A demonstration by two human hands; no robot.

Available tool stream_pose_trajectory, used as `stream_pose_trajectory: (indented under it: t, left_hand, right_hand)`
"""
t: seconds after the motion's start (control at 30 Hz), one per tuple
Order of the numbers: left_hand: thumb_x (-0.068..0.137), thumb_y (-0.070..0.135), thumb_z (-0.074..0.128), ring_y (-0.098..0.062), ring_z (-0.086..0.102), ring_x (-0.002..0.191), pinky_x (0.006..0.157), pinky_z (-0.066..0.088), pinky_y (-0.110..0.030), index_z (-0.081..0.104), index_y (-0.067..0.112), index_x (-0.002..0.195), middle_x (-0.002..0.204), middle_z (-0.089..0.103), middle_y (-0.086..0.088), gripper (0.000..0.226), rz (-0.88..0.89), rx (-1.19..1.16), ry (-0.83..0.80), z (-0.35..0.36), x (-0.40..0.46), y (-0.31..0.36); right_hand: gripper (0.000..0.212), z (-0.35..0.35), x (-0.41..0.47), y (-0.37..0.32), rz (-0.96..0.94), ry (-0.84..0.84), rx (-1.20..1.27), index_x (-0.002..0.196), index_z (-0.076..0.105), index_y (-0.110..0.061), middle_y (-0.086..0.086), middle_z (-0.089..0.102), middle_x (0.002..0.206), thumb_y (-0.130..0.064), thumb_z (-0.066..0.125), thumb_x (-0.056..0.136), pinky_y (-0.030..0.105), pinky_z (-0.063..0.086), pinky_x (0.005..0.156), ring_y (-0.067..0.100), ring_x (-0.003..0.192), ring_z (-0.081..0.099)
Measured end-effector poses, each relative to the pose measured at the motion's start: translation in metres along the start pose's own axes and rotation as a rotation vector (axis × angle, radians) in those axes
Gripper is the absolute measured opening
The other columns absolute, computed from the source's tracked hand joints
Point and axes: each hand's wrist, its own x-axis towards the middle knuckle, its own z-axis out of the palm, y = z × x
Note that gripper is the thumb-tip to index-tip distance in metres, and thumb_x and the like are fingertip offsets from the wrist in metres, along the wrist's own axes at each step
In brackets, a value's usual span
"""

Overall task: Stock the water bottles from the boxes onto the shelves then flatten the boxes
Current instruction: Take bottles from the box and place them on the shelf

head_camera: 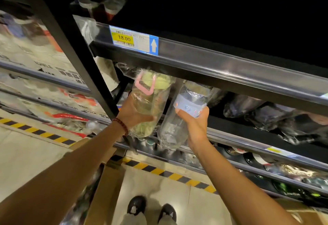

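Left hand wraps the green-lidded bottle, right hand wraps the blue-banded bottle, both tilted at the shelf mouth; risk: slick plastic wrap slips, or lids catch the rail overhead.

A yellow price tag reading 18.00 sits beside a blue arrow sticker; yellow-and-black hazard tape runs along the tiled floor; two dark shoes stand at the bottom edge.
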Motion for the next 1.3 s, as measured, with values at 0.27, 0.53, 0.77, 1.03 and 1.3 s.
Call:
stream_pose_trajectory:
  t: [0.27,0.53,0.77,1.03,1.3]
  left_hand:
    - [0.049,0.016,0.090,-0.013,0.047,0.107,0.083,0.038,-0.012,0.040,0.015,0.122,0.114,0.044,0.002,0.089,0.107,0.079,-0.039,-0.005,0.026,0.017]
    - [0.056,0.004,0.087,0.002,0.057,0.103,0.086,0.044,-0.005,0.055,0.015,0.108,0.114,0.055,0.009,0.062,0.168,-0.106,-0.217,0.031,0.038,0.035]
    - [0.057,0.013,0.088,-0.014,0.063,0.102,0.100,0.047,-0.035,0.066,0.020,0.091,0.102,0.067,0.002,0.041,0.072,-0.051,-0.276,0.061,0.047,0.041]
    - [0.069,0.011,0.082,0.002,0.061,0.093,0.077,0.043,-0.004,0.058,0.006,0.115,0.079,0.063,0.016,0.052,0.097,0.079,-0.217,0.053,0.050,0.043]
    - [0.061,0.013,0.086,0.019,0.053,0.069,0.093,0.041,-0.014,0.043,0.032,0.076,0.079,0.048,0.016,0.050,0.172,0.120,-0.080,0.031,0.066,0.015]
  right_hand:
    - [0.062,0.006,0.002,-0.009,-0.073,0.132,-0.052,0.119,0.040,-0.018,-0.003,0.056,0.108,-0.006,0.079,0.072,0.021,0.050,0.076,0.011,0.096,0.058]
    - [0.058,-0.019,0.003,-0.029,-0.203,0.263,-0.378,0.103,0.036,-0.014,-0.010,0.049,0.091,-0.011,0.082,0.069,0.016,0.045,0.069,0.002,0.079,0.051]
    - [0.055,-0.039,0.007,-0.044,-0.219,0.322,-0.546,0.097,0.035,-0.012,-0.010,0.041,0.083,-0.014,0.082,0.069,0.020,0.039,0.069,0.002,0.072,0.044]
    - [0.035,-0.045,0.030,-0.046,-0.201,0.283,-0.566,0.059,0.052,-0.010,0.004,0.050,0.061,-0.022,0.084,0.068,0.035,0.044,0.054,0.013,0.056,0.043]
    - [0.018,-0.019,0.048,-0.025,-0.116,0.233,-0.390,0.071,0.060,-0.013,-0.008,0.056,0.063,-0.008,0.077,0.073,0.016,0.044,0.059,-0.003,0.055,0.053]
